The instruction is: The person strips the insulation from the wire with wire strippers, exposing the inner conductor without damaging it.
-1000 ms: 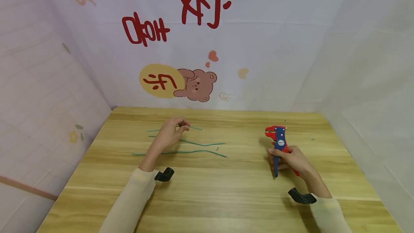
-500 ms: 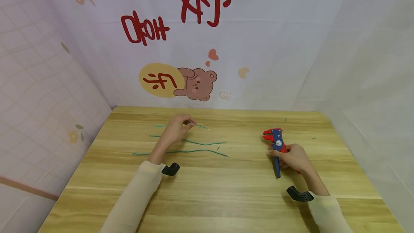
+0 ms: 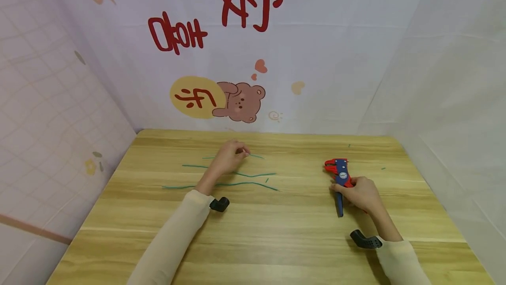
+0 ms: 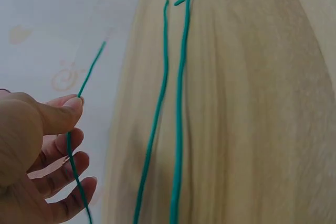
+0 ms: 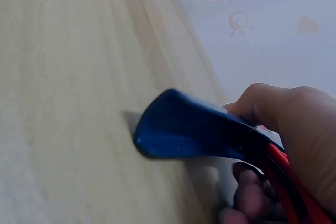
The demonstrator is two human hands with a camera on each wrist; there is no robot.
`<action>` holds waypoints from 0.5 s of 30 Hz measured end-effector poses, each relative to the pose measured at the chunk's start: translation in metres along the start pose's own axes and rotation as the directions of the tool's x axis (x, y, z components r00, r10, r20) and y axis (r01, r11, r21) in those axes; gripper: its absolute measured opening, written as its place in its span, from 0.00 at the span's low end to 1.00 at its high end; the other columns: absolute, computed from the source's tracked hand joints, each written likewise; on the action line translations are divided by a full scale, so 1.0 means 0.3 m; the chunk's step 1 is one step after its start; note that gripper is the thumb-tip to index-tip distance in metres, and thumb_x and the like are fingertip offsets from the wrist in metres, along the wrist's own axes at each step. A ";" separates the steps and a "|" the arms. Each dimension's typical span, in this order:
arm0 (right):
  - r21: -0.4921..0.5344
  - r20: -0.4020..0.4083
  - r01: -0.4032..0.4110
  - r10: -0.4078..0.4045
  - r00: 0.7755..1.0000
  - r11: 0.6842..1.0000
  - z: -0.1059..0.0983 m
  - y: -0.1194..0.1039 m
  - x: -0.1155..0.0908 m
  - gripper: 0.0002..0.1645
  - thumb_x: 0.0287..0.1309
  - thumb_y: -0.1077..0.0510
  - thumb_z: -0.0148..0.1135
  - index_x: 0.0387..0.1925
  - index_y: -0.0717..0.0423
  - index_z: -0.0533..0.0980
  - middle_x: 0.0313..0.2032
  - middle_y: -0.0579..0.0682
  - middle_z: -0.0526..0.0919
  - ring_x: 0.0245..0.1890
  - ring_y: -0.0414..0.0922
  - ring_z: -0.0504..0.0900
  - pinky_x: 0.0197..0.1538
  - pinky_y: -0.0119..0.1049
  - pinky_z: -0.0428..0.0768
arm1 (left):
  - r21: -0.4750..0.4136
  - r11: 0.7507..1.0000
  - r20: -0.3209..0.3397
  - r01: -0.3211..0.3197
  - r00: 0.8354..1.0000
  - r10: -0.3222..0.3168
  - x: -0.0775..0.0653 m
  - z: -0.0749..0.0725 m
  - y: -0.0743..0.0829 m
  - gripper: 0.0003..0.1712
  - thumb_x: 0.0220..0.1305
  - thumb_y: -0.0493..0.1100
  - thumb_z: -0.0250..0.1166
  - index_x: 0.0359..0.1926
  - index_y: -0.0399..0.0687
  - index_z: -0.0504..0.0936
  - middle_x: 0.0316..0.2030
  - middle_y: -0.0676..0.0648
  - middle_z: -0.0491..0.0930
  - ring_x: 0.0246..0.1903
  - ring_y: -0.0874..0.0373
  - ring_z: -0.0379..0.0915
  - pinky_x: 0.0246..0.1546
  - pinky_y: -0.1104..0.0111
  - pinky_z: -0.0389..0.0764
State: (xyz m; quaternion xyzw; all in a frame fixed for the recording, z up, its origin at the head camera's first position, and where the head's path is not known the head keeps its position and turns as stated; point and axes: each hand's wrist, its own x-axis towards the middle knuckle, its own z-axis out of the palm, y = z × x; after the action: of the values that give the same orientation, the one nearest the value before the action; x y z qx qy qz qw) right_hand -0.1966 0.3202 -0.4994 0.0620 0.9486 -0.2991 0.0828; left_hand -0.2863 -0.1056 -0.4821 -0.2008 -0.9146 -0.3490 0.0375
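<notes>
Between thumb and index finger, my left hand pinches a thin green wire near one end, over the far part of the table. The wire's short end points right, and its rest trails back past the other fingers. Two more green wires lie beside it on the table: a middle one and a nearer one. On the right, my right hand grips a red and blue wire stripper by its handles, its red head upward and left. In the right wrist view, a blue handle fills the middle.
Short green offcuts lie about: one offcut by the wires, another offcut at the back right, a third offcut near the right side. A white printed cloth wall rises behind the wooden table, with cloth on both sides.
My left hand has moved right with the pinched wire, whose tip has shifted right too. The stripper has dipped slightly toward me, and my right hand stays nearly in place.
</notes>
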 end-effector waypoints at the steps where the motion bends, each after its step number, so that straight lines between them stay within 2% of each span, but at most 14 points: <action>1: -0.025 -0.012 0.005 -0.005 1.000 1.000 -0.002 0.001 -0.001 0.36 0.57 0.29 0.68 0.37 0.60 0.82 0.17 0.44 0.74 0.18 0.41 0.75 0.22 0.34 0.71 | -0.002 1.000 0.001 -0.001 1.000 0.001 0.005 0.006 0.003 0.05 0.71 0.41 0.66 0.40 0.47 0.88 0.38 0.47 0.82 0.42 0.52 0.76 0.49 0.58 0.78; 5: -0.093 -0.067 0.017 -0.023 0.997 0.996 -0.005 0.003 -0.005 0.36 0.56 0.27 0.67 0.36 0.59 0.82 0.18 0.43 0.66 0.20 0.42 0.65 0.23 0.34 0.60 | -0.017 1.000 0.023 0.005 1.000 -0.004 0.021 0.028 0.009 0.06 0.72 0.40 0.65 0.41 0.46 0.88 0.39 0.47 0.82 0.42 0.52 0.76 0.49 0.58 0.77; 11: -0.124 -0.109 0.038 -0.052 0.993 0.992 0.017 0.003 -0.007 0.35 0.57 0.28 0.66 0.28 0.56 0.76 0.18 0.44 0.65 0.20 0.42 0.65 0.23 0.34 0.60 | -0.009 0.999 0.052 0.032 0.998 -0.031 0.023 0.052 -0.007 0.06 0.72 0.38 0.65 0.40 0.45 0.88 0.39 0.47 0.83 0.42 0.53 0.76 0.49 0.58 0.78; 15: -0.149 -0.138 0.032 -0.053 0.989 0.988 0.030 -0.004 -0.016 0.36 0.58 0.27 0.65 0.30 0.58 0.75 0.20 0.47 0.69 0.21 0.44 0.68 0.24 0.35 0.62 | 0.016 0.999 0.068 0.040 0.997 -0.041 0.026 0.064 -0.015 0.06 0.72 0.40 0.65 0.39 0.47 0.88 0.38 0.48 0.84 0.43 0.54 0.77 0.51 0.59 0.77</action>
State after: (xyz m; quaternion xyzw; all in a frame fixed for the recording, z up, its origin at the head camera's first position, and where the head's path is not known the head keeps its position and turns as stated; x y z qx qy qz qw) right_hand -0.1911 0.3137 -0.5050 0.0565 0.9726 -0.2251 0.0131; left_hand -0.2940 -0.0934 -0.4979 -0.1936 -0.9217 -0.3361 0.0005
